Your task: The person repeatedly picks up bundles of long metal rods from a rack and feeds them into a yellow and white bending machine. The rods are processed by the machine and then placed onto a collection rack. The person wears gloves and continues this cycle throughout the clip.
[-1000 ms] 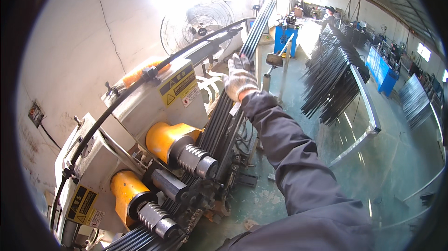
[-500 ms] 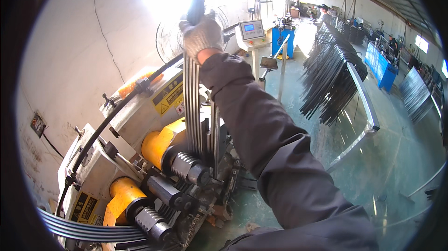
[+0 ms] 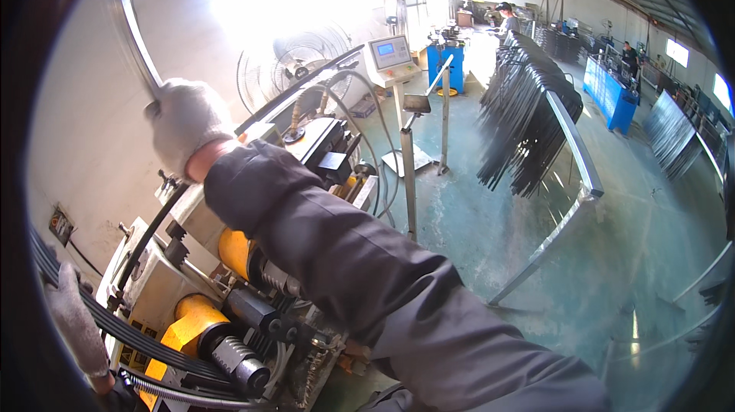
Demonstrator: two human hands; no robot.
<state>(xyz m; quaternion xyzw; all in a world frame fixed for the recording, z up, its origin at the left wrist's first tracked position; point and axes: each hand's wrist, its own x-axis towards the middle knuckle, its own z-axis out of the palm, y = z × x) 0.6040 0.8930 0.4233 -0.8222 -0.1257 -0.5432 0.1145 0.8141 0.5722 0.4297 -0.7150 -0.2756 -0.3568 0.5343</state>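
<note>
My right hand (image 3: 187, 125), in a pale knit glove, reaches across to the upper left. Its fingers are closed round long, thin metal rods (image 3: 134, 25) that run upward out of view. At the lower left edge my left hand (image 3: 75, 324), also gloved, has its thumb over a bundle of dark metal rods (image 3: 138, 341) and appears to grip it; some of its fingers are hidden. The bundle curves in the wide view and reaches the ribbed steel roller (image 3: 239, 362) of a machine with yellow housings (image 3: 195, 324). My right sleeve covers part of this machine.
A control box (image 3: 389, 58) with a small screen stands beyond the machine, near a wire fan (image 3: 302, 67). On the right, many dark rods (image 3: 528, 113) hang over a metal rack (image 3: 570, 140). Blue machines (image 3: 611, 94) and two people (image 3: 507, 21) are farther back.
My right hand has swung left and lower from the top middle, taking rods away from the upper roller. My left hand has come into view at the lower left rod bundle.
</note>
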